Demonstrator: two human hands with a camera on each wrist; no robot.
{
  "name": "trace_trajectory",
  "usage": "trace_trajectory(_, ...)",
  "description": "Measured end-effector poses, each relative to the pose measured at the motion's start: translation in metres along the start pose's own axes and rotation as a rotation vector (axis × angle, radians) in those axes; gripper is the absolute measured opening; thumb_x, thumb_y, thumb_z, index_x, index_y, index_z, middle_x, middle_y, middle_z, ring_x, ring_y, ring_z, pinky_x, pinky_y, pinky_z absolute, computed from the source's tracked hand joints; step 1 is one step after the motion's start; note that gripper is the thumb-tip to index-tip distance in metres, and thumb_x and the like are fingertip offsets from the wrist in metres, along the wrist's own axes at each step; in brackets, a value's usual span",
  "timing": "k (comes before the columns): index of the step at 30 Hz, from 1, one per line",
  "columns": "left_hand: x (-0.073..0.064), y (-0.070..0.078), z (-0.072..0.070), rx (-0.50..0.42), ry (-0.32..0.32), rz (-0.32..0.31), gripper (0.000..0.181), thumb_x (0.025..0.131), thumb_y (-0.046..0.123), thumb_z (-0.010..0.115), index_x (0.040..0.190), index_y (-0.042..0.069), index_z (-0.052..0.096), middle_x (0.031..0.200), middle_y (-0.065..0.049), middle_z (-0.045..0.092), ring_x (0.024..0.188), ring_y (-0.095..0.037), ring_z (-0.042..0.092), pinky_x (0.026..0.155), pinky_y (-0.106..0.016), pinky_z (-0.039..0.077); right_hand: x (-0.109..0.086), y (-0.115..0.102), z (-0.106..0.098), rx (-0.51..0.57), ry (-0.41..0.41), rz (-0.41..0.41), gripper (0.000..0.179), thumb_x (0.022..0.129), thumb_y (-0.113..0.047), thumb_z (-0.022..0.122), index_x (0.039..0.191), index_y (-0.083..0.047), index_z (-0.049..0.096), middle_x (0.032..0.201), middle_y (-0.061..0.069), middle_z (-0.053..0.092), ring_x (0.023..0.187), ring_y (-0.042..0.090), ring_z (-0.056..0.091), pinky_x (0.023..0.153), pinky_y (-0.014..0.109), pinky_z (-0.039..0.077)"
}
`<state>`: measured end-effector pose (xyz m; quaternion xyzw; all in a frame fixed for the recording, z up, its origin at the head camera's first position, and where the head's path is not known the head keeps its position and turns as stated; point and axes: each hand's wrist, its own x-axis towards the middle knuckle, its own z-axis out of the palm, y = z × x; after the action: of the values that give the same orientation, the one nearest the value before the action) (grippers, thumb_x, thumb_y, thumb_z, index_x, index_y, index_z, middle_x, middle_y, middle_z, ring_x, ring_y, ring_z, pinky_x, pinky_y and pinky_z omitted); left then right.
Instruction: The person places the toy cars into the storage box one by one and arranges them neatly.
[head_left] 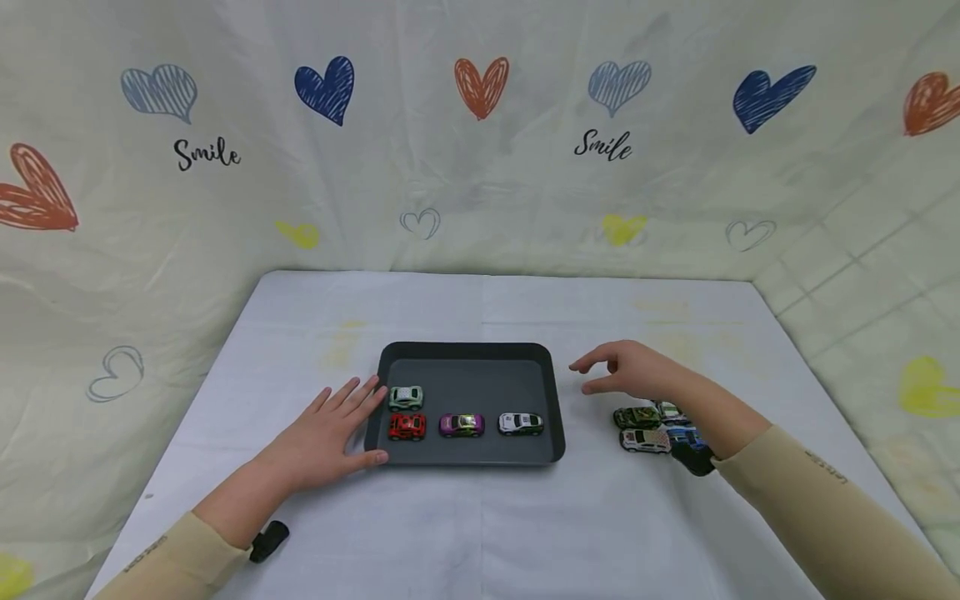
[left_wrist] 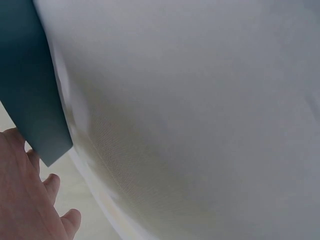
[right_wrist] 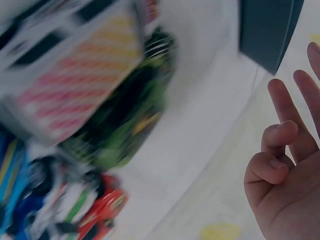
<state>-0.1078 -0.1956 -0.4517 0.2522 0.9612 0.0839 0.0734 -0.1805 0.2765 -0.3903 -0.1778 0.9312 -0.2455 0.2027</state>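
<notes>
Head view: tray (head_left: 480, 375) with four toy cars (head_left: 461, 426)

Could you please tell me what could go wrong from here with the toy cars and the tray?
The left hand is at the left edge of the tray; a push might slide the tray and roll the cars inside.

The green car and red car sit close to that hand, so it could bump them.

The right arm partly covers the grouped cars in the head view; lowering it might knock them apart.
</notes>
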Motion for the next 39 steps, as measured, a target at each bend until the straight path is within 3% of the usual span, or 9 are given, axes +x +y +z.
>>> trace_trajectory(4,0.0,0.0,0.0,-0.004,0.0,0.0,0.095,0.087,0.071,0.056,0.16,0.018,0.023,0.166,-0.002,0.015,0.15,-0.034,0.015,0.118,-0.061,0.014,-0.016,0.019,-0.004,-0.007,-0.014,0.017,0.037,0.089,-0.03,0.075,0.124,-0.016,0.072,0.123,0.005,0.067,0.091,0.02,0.051,0.074,0.034,0.047)
trace_trajectory(9,-0.001,0.0,-0.001,-0.006,0.013,0.006,0.095,0.087,0.07,0.057,0.159,0.017,0.025,0.165,-0.004,0.017,0.15,-0.035,0.016,0.117,-0.061,0.015,-0.032,0.036,-0.01,0.032,-0.027,0.059,0.036,0.089,-0.027,0.075,0.123,-0.015,0.072,0.121,0.007,0.067,0.076,0.02,0.05,0.062,0.031,0.047)
trace_trajectory(12,-0.002,0.0,-0.001,-0.009,0.019,0.006,0.095,0.087,0.07,0.057,0.159,0.017,0.025,0.165,-0.004,0.018,0.15,-0.035,0.017,0.117,-0.061,0.015,-0.038,0.041,-0.012,0.038,-0.034,0.062,0.035,0.09,-0.027,0.075,0.123,-0.014,0.072,0.12,0.006,0.068,0.079,0.019,0.053,0.064,0.031,0.048)
trace_trajectory(20,-0.001,-0.001,0.0,-0.009,0.005,0.0,0.095,0.088,0.07,0.056,0.16,0.018,0.022,0.166,-0.002,0.014,0.151,-0.034,0.015,0.118,-0.06,0.013,-0.045,0.045,-0.009,0.033,-0.121,0.114,0.035,0.089,-0.021,0.074,0.122,-0.009,0.071,0.084,0.003,0.058,0.077,0.02,0.048,0.065,0.033,0.042)
trace_trajectory(24,-0.001,-0.001,-0.001,-0.009,0.001,0.002,0.095,0.088,0.07,0.056,0.16,0.018,0.021,0.166,-0.002,0.014,0.151,-0.033,0.014,0.118,-0.06,0.013,-0.044,0.052,-0.005,-0.005,-0.154,0.118,0.032,0.088,-0.018,0.075,0.119,-0.013,0.073,0.098,0.003,0.066,0.085,0.019,0.053,0.071,0.035,0.047)
trace_trajectory(28,-0.001,0.0,-0.002,-0.008,0.006,0.01,0.096,0.088,0.073,0.053,0.16,0.018,0.022,0.166,-0.003,0.015,0.15,-0.034,0.015,0.118,-0.06,0.014,-0.045,0.055,-0.004,-0.034,-0.169,0.118,0.032,0.087,-0.017,0.075,0.118,-0.016,0.074,0.121,0.008,0.067,0.105,0.024,0.058,0.084,0.043,0.052)
trace_trajectory(32,-0.001,-0.001,-0.002,-0.004,0.008,0.013,0.098,0.087,0.077,0.049,0.16,0.017,0.023,0.166,-0.003,0.016,0.15,-0.035,0.016,0.117,-0.061,0.015,-0.045,0.055,-0.003,-0.052,-0.171,0.116,0.032,0.087,-0.016,0.074,0.119,-0.016,0.073,0.125,0.011,0.066,0.112,0.03,0.059,0.085,0.045,0.052)
trace_trajectory(39,-0.001,-0.001,-0.002,-0.002,-0.01,0.001,0.097,0.087,0.075,0.051,0.16,0.019,0.021,0.166,-0.002,0.013,0.151,-0.033,0.014,0.118,-0.06,0.014,-0.044,0.056,-0.001,-0.054,-0.167,0.106,0.032,0.087,-0.013,0.073,0.118,-0.015,0.073,0.12,0.008,0.068,0.101,0.021,0.059,0.078,0.038,0.051)
